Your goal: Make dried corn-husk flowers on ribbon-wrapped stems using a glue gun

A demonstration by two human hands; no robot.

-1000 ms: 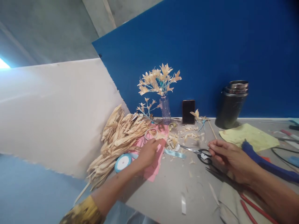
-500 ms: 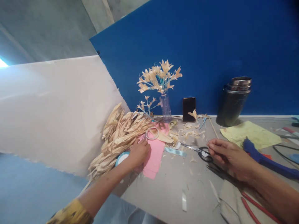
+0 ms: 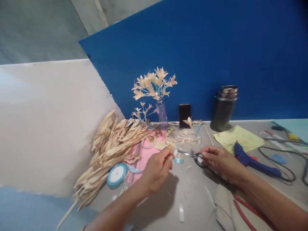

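Along the left edge of the bench (image 3: 194, 221) sprawls a bundle of dried husks (image 3: 110, 154), a ribbon spool (image 3: 117, 175) just beside it. A pink sheet (image 3: 145, 158) comes next, bearing 1 pale ring (image 3: 148, 148). The left hand (image 3: 156, 168) hangs at the sheet's right side, fingertips drawn together; I can't tell whether they grasp anything. Behind, near the back edge, stands a clear bottle (image 3: 162, 115) of husk flowers (image 3: 154, 85), then an upright phone (image 3: 185, 116). Scissors (image 3: 192, 155) lie between the 2 hands, handles close to the right hand (image 3: 218, 160), its thumb and forefinger pinched, contents unclear. Farther right come a dark flask (image 3: 223, 110) at the back edge, a yellow sheet (image 3: 237, 139) and a blue glue gun (image 3: 255, 165).
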